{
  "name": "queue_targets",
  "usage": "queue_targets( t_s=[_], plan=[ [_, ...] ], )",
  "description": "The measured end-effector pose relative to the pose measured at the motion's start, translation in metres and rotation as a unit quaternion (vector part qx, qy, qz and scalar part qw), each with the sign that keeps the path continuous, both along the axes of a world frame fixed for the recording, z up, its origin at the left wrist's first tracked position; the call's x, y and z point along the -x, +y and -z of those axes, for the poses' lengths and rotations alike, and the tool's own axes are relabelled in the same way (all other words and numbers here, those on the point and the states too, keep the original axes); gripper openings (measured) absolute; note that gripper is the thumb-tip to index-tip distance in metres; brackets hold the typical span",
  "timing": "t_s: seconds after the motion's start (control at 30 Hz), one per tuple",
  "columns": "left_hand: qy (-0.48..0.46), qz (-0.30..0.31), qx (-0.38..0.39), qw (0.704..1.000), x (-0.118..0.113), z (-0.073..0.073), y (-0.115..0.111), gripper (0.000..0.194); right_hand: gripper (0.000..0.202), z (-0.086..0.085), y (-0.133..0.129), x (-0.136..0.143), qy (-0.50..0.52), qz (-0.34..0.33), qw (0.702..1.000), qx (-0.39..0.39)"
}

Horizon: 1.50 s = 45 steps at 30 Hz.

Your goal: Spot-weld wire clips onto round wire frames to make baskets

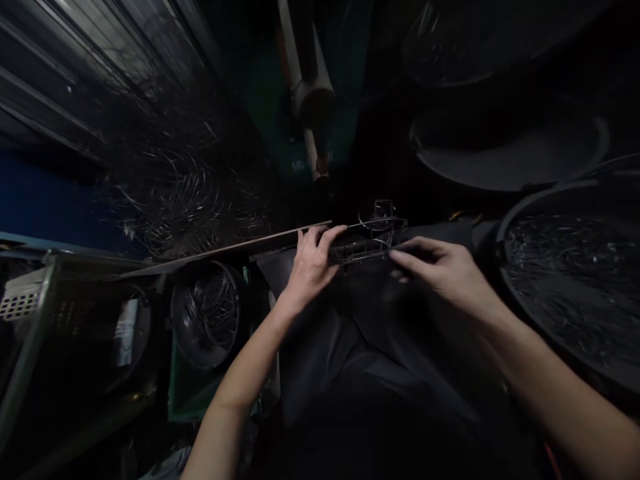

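A wire frame (379,227) of thin bent metal, with rounded loops and a small square loop at its far end, lies between my hands above my dark-clothed lap. My left hand (311,261) grips its left end, index finger stretched along the upper wire and thumb below. From the right, my right hand (447,268) pinches at the frame's near edge with thumb and index finger. Its other fingers are dim and blurred, and whether a separate small wire sits in the pinch cannot be told.
Ahead stands a machine (314,100) with a downward rod. Tangled wire pieces (185,190) lie at left beyond a thin board edge (240,243). A round black tub (176,313) holds wire rings near a green crate (183,393). Large basins (505,257) stand at right.
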<state>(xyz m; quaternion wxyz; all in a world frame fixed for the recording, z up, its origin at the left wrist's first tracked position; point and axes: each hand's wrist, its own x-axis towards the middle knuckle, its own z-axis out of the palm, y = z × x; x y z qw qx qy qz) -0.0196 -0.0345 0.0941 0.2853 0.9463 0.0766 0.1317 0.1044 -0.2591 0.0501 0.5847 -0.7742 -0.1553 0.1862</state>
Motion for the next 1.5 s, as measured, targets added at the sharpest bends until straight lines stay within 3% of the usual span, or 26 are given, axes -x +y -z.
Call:
queue_targets(
  t_s=[0.1,0.27,0.5,1.27,1.5],
  plan=[
    [-0.018,-0.022,-0.042,0.999,-0.006,0.008,-0.003,0.061,0.039,-0.009,0.048,-0.002,0.057,-0.071,0.995,-0.038],
    [-0.031,-0.038,-0.07,0.996,-0.008,0.018,-0.002,0.064,0.027,-0.029,0.082,0.011,-0.128,-0.037,0.991,-0.002],
    [-0.044,-0.045,-0.044,0.997,-0.017,0.026,0.006,0.067,0.025,-0.024,0.09,0.015,-0.239,-0.006,0.971,0.009],
    [-0.117,-0.063,-0.071,0.989,-0.042,0.032,0.029,0.057,0.018,-0.014,0.115,-0.01,-0.282,0.003,0.958,-0.052],
    [-0.101,-0.06,-0.068,0.991,-0.051,0.034,0.035,0.059,0.019,-0.011,0.12,-0.016,-0.293,0.007,0.954,-0.06]
  ],
)
